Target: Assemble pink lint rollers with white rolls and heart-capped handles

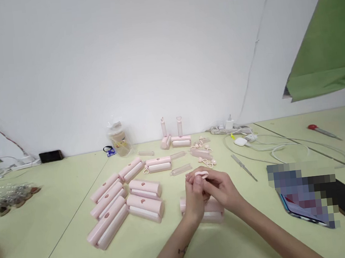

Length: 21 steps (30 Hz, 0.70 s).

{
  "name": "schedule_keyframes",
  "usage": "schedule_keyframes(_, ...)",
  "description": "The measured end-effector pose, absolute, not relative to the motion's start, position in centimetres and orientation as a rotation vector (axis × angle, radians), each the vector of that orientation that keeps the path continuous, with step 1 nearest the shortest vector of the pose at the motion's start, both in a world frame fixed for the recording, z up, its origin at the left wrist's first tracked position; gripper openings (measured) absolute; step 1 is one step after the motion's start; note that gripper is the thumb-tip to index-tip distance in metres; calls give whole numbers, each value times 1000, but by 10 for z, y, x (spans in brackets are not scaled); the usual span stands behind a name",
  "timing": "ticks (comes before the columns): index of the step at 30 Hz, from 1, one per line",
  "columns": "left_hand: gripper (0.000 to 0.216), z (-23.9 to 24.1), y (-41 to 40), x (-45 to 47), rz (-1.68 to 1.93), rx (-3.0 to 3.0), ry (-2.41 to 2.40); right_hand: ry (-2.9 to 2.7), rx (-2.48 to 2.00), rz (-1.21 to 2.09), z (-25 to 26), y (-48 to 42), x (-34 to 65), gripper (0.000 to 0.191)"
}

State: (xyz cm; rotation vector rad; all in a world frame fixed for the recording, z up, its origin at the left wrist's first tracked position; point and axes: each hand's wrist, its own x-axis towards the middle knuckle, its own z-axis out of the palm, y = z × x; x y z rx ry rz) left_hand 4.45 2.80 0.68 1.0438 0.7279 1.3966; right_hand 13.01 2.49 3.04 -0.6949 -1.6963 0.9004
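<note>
Centrally, a small pink piece (201, 175) is held up off the table (63, 231) at fingertip height, where both hands can meet on it. The left hand (194, 198) rises from below with its fingers curled. The right hand (225, 190) comes in from the side. Each grip is pressed together on the piece, pinching it from opposite sides. The hands overlap, so exactly which fingers touch it is hard to tell.

Directly under the hands a pink roller case (215, 215) lies flat on the table, mostly hidden by the wrists and close enough to be reached without moving the arms.

To the left, a cluster of like pink cases (144, 197) lies in rough rows, some side by side and touching, all on their long sides so they do not roll. Just beyond the hands are loose heart-shaped bits (206, 161) and a clear tube (181, 170), scattered within easy reach. Behind them two narrow pink pieces stand upright (163, 126) near the wall, beside a clear plastic cup (118, 140).

To the right, well apart from the hands, lie a thin metal tool (243, 166), a white charger with cables (241, 141) and a red-handled screwdriver (323, 130). A blurred-out tablet (303, 197) rests near the table edge.
</note>
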Motion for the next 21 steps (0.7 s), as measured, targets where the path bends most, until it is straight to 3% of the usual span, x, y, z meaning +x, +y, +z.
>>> schedule_keyframes(6,60,0,32,44,1364,1041,664,-1752,-694,1089,29,32,137,32)
schedule_keyframes(13,50,1,31,46,1400,1027,739,-1944,-612,932,38,38,134,32)
schedule_keyframes(21,43,5,30,49,1409,1001,784,-1865,-617,1065,31,39,127,39)
